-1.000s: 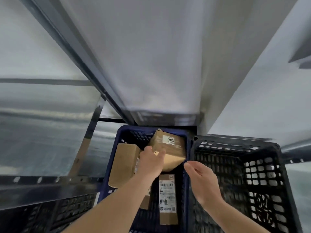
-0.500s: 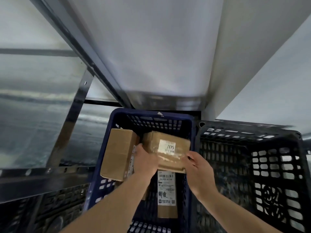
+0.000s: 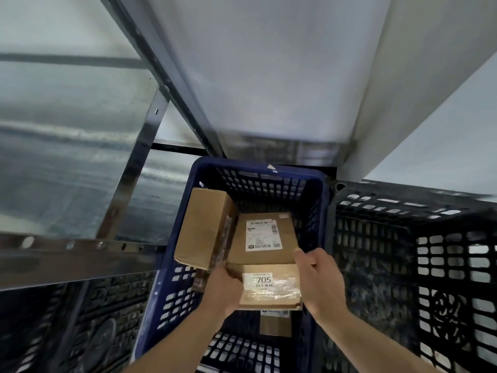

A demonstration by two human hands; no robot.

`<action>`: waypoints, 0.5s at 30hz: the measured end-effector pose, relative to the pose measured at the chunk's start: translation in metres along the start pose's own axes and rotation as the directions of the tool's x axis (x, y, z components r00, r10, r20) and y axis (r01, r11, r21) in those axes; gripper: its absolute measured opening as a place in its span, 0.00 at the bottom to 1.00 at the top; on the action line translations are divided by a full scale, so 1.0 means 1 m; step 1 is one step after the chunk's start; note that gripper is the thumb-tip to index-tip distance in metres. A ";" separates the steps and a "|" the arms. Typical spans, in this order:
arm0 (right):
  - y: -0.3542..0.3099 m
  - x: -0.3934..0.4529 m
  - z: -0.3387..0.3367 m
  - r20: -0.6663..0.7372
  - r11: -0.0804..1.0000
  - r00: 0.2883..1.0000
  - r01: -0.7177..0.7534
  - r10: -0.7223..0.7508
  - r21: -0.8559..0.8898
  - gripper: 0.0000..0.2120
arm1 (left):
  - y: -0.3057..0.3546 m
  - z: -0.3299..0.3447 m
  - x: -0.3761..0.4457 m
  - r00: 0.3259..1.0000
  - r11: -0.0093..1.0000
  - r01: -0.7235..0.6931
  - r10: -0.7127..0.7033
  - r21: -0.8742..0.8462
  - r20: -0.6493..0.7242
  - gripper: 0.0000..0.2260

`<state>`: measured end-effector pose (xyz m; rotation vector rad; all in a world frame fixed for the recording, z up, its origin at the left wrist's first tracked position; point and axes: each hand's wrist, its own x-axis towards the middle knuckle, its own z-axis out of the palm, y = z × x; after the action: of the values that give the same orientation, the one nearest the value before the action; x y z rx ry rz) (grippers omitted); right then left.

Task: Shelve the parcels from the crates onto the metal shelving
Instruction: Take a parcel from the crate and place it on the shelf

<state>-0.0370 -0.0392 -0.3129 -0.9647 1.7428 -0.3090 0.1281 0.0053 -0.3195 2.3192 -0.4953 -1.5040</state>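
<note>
A brown cardboard parcel (image 3: 266, 254) with a white shipping label on top and a "705" sticker on its near face is lifted above the blue crate (image 3: 258, 176). My left hand (image 3: 223, 289) grips its lower left edge. My right hand (image 3: 320, 281) grips its right side, thumb on the top corner. A larger plain brown parcel (image 3: 201, 227) leans against the crate's left wall. Another labelled parcel (image 3: 275, 323) lies on the crate floor, mostly hidden under the held one. Metal shelving (image 3: 67, 254) runs along the left.
A black plastic crate (image 3: 403, 238) stands right of the blue one, with nothing seen inside. A shelf upright (image 3: 137, 162) and a slanted beam (image 3: 161, 71) rise at left. White wall panels fill the top. More black crates (image 3: 88, 327) sit under the left shelf.
The parcel has turned so its shipping label faces up and has come nearer to me. My right hand went from open beside it to gripping its right side. The view tilted down.
</note>
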 end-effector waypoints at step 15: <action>0.016 -0.018 0.019 0.342 0.961 0.918 -0.117 0.201 -0.251 0.42 | -0.024 0.015 0.012 0.981 0.981 0.132 -0.109 -0.139 0.158 0.29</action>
<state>-0.0255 -0.0110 -0.3180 -0.9629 1.5178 0.1735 0.1214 0.0199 -0.3460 2.1662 -0.2714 -1.7193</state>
